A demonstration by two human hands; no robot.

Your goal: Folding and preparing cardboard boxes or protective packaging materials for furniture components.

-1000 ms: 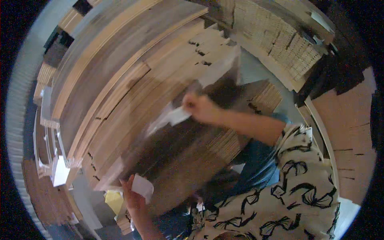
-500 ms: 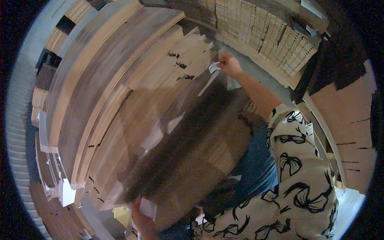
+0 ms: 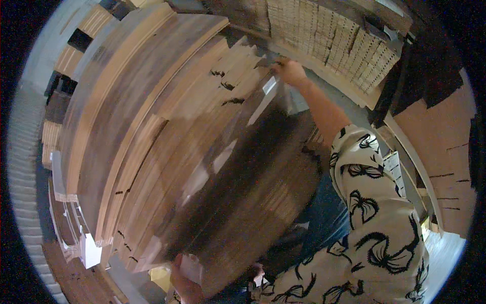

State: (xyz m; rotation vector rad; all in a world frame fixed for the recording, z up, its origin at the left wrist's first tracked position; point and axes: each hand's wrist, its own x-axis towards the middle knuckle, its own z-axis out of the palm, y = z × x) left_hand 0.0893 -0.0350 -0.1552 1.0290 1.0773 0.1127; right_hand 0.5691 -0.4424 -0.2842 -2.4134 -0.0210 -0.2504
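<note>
Your left hand (image 3: 186, 279) sits at the bottom edge, fingers curled onto the near end of the dark wood sheet (image 3: 243, 202), with a small pale scrap (image 3: 191, 267) pinned against it. The sheet is long and thin, slanting up from that hand across the pale stacked boards (image 3: 152, 152) to your right hand (image 3: 287, 71), which is stretched far out at the sheet's top end. Whether those fingers are closed around the edge or only pressing on it I cannot tell; the hand is small and partly blurred.

The risks, as I judge them: with your hands at opposite ends and nothing under the middle, the sheet may sag or crack. Your right arm is at full reach, so a slip there would drop the far end onto the stack and could chip it. The blur on the surface suggests movement, and a fast swing could catch the slatted rack (image 3: 334, 45) just beyond your right hand.

No box, bin or tray is visible; the wood lies only in open stacks and on that rack.
</note>
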